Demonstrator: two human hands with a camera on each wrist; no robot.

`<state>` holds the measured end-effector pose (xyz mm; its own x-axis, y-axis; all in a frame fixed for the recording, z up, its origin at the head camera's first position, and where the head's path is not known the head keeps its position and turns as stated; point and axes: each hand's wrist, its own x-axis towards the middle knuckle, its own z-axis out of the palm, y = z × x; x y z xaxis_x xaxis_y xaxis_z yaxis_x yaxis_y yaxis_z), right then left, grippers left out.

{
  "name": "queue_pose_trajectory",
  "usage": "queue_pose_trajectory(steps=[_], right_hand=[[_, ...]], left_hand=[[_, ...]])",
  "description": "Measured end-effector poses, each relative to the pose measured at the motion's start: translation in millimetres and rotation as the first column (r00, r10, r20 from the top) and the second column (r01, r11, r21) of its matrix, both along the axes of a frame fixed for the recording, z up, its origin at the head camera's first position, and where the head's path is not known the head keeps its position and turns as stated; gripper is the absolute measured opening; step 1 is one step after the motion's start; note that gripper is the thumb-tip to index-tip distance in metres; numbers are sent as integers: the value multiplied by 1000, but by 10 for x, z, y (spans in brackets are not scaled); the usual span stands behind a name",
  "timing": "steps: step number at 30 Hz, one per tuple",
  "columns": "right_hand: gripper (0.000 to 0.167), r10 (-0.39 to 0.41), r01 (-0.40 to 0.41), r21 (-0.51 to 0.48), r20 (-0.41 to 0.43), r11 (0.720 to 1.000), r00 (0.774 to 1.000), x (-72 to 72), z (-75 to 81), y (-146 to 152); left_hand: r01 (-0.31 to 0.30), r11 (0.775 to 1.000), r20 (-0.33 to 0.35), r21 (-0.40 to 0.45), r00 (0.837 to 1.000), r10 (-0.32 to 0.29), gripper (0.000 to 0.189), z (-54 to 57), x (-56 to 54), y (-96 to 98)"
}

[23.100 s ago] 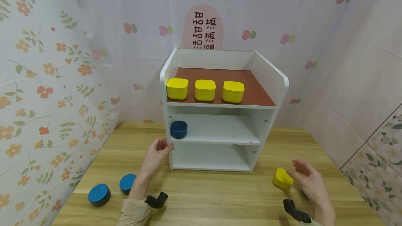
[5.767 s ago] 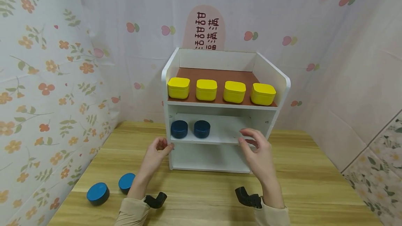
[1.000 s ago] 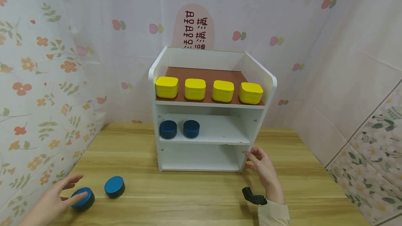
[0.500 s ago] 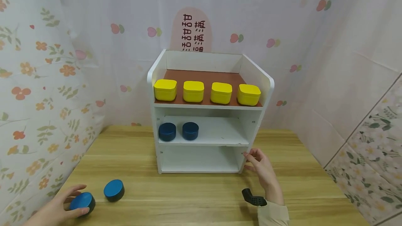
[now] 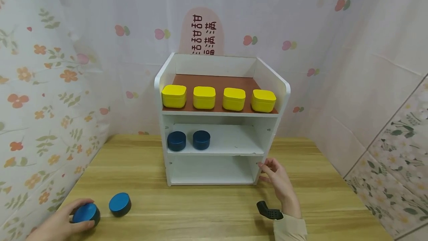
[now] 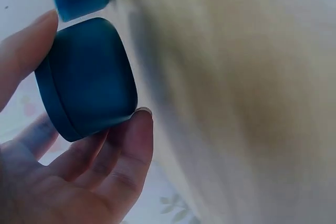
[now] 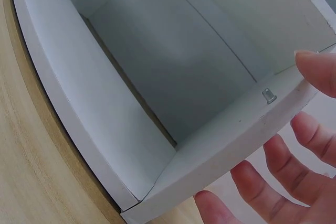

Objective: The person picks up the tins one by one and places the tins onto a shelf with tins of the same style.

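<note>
At the lower left of the head view my left hand (image 5: 63, 221) grips a round blue lidded tin (image 5: 86, 214), thumb on one side and fingers on the other. The left wrist view shows the same tin (image 6: 92, 77) between thumb and fingers, close to the tabletop. A second blue tin (image 5: 120, 204) lies just right of it. My right hand (image 5: 280, 181) holds the right side panel of a small white shelf (image 5: 214, 113) low down. In the right wrist view the thumb (image 7: 320, 72) is at the panel's front edge and the fingers are along its outer face.
Several yellow lidded boxes (image 5: 204, 97) stand in a row on the brown top board. Two dark blue tins (image 5: 201, 140) sit at the left of the middle shelf. A wooden table (image 5: 187, 211) carries everything, with patterned curtains (image 5: 133, 77) behind and beside.
A fourth yellow box and a second blue tin have come onto the shelf. My left hand has left the shelf's side and closed round a tin; my right hand has moved to the right panel.
</note>
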<state>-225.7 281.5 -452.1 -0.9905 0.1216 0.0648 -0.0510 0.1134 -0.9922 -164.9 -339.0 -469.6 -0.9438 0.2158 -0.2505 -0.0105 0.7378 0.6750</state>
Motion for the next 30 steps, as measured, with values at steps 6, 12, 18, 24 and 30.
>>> queue_pose_trajectory(steps=[6, 12, 18, 24, 30], right_hand=[[30, 2, -2, 3, -6, 1000, 1000, -4, 4, -4], [30, 6, -6, 4, -8, 1000, 1000, 2, 10, -4], [30, 7, -7, 9, -2, 1000, 1000, 0, 11, -4], [30, 15, -15, 7, -5, 1000, 1000, 4, 13, -8], [28, 17, -17, 11, -4, 1000, 1000, 2, 2, -7]], left_hand=[[-5, 998, -176, -70, 984, -7, 67, 177, 14, 105], [16, 1000, -192, -11, 981, -18, 67, 406, -42, 315], [63, 995, -205, 82, 978, -45, 70, 556, -65, 532], [89, 993, -216, 77, 974, -70, 75, 677, -101, 786], [175, 975, -251, 140, 958, -137, 72, 824, -149, 1101]])
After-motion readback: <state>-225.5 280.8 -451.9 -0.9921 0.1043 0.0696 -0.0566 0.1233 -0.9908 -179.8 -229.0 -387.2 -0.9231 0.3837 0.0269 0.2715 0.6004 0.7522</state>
